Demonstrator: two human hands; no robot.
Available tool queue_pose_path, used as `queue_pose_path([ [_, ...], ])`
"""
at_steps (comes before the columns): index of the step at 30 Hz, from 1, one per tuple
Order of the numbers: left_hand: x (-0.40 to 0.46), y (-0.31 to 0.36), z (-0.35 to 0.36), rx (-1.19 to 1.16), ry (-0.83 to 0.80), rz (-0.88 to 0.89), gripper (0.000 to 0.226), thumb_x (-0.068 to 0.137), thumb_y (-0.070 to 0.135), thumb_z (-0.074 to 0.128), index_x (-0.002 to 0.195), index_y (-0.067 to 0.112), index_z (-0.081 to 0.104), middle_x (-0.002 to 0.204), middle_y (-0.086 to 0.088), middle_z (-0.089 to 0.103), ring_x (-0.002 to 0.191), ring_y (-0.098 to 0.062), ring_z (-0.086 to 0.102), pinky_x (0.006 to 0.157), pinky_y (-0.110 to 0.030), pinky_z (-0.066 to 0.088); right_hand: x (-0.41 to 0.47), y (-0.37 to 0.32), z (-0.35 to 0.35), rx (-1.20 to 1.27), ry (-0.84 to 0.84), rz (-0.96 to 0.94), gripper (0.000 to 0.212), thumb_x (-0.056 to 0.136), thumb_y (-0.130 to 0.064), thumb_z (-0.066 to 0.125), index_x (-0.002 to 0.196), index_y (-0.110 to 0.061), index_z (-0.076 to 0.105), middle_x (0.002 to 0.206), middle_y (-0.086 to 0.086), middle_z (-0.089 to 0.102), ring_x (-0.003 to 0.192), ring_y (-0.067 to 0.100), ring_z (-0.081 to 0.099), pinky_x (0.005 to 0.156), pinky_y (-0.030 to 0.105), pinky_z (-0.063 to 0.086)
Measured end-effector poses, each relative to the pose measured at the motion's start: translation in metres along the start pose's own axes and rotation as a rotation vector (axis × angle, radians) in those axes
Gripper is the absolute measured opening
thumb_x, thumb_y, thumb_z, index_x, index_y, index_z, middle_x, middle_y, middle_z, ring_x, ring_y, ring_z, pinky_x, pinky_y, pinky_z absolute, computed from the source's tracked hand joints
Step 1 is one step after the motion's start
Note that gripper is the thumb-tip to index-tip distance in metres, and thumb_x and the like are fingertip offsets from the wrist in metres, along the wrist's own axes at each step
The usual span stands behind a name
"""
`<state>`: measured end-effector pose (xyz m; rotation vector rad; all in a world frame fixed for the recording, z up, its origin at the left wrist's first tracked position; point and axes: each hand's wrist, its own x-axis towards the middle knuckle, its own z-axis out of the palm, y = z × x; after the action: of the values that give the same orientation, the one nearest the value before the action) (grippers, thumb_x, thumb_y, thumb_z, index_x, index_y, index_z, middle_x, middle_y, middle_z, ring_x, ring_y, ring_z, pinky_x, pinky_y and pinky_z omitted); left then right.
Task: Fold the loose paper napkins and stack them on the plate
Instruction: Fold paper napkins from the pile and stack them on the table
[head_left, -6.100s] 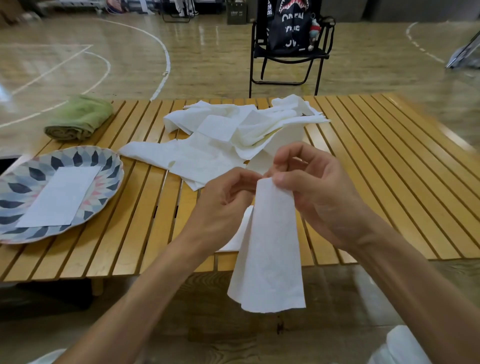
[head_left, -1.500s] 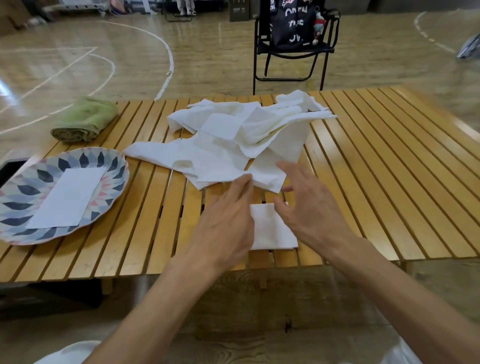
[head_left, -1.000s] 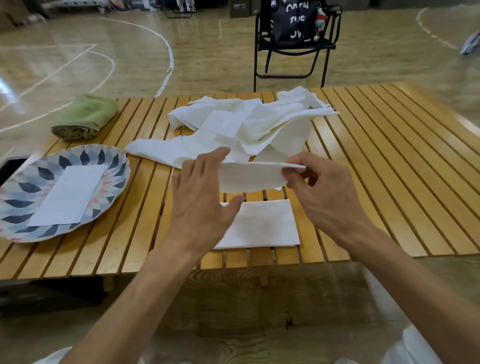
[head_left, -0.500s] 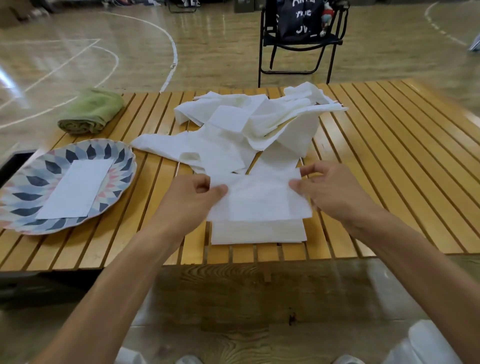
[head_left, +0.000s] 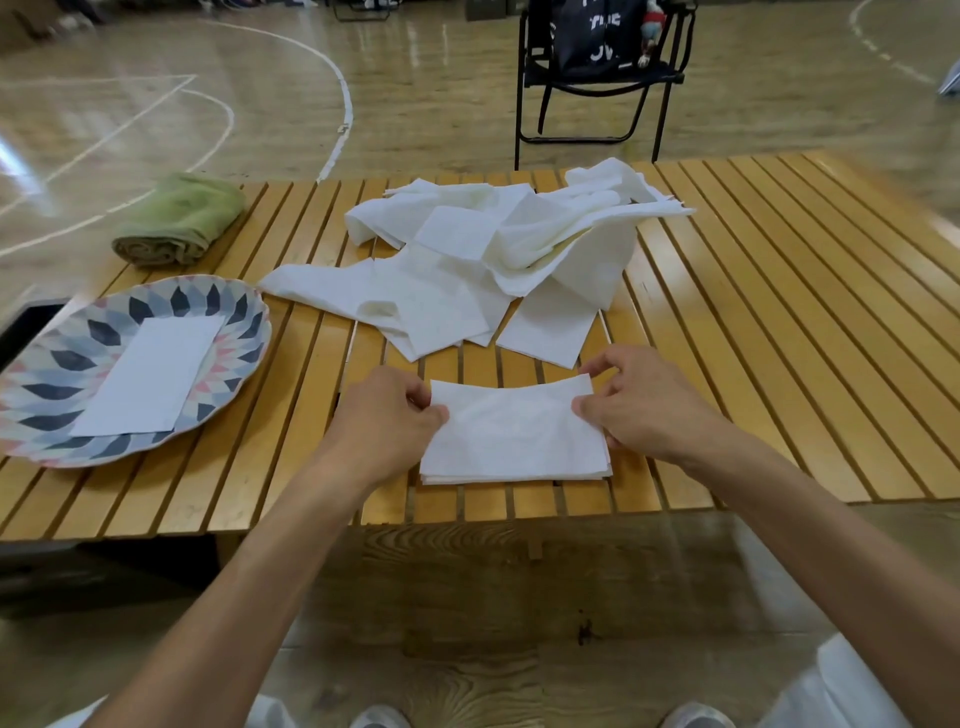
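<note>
A white napkin (head_left: 511, 431) lies folded over itself near the table's front edge, its layered edges showing at the bottom. My left hand (head_left: 387, 418) pinches its left edge, and my right hand (head_left: 641, 402) pinches its right edge. Behind it a heap of loose white napkins (head_left: 488, 260) spreads across the middle of the table. At the left a patterned plate (head_left: 228, 322) holds one folded napkin (head_left: 150, 374) lying flat.
A rolled green towel (head_left: 179, 221) lies at the table's far left corner. The slatted wooden table (head_left: 779, 338) stretches to the right. A black folding chair (head_left: 597, 73) with a bag stands on the gym floor behind.
The napkin's top half has come down onto its lower half, so it now lies folded flat on the table. Both hands moved down with its side edges.
</note>
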<state>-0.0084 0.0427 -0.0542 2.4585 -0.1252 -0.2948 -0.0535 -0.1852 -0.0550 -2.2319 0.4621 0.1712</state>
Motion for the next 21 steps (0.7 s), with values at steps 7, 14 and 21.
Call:
queue_pose_path([
  [7,0.002,-0.001,0.001,0.042,0.002,-0.012,0.013,0.093,0.028,0.067,0.086,0.018,0.067,0.082,-0.004,0.070,0.078,-0.018,0.068,0.074,-0.036,0.058,0.003,0.001,0.004,-0.061,0.022,-0.003,0.026,0.093,-0.022,0.069,0.113,-0.028,0.053,0.105,0.002,0.068,0.089,0.018,0.068,0.074,0.035,0.059],
  [14,-0.001,-0.002,0.004,0.194,0.130,0.040,0.028,0.091,0.036,0.069,0.110,0.025,0.051,0.094,0.007,0.061,0.084,-0.012,0.060,0.072,-0.033,0.054,0.001,0.003,-0.001,-0.202,0.151,-0.067,0.041,0.092,-0.026,0.070,0.130,-0.023,0.053,0.102,-0.004,0.063,0.088,0.011,0.060,0.068,0.027,0.050],
  [21,-0.008,0.010,0.016,0.202,-0.056,0.442,0.025,0.096,0.027,0.062,0.121,0.030,0.062,0.122,0.013,0.052,0.114,-0.007,0.049,0.097,-0.025,0.040,-0.005,0.002,0.009,-0.319,0.065,-0.431,0.022,0.095,-0.026,0.065,0.117,-0.026,0.064,0.112,-0.010,0.059,0.103,0.005,0.052,0.086,0.021,0.040],
])
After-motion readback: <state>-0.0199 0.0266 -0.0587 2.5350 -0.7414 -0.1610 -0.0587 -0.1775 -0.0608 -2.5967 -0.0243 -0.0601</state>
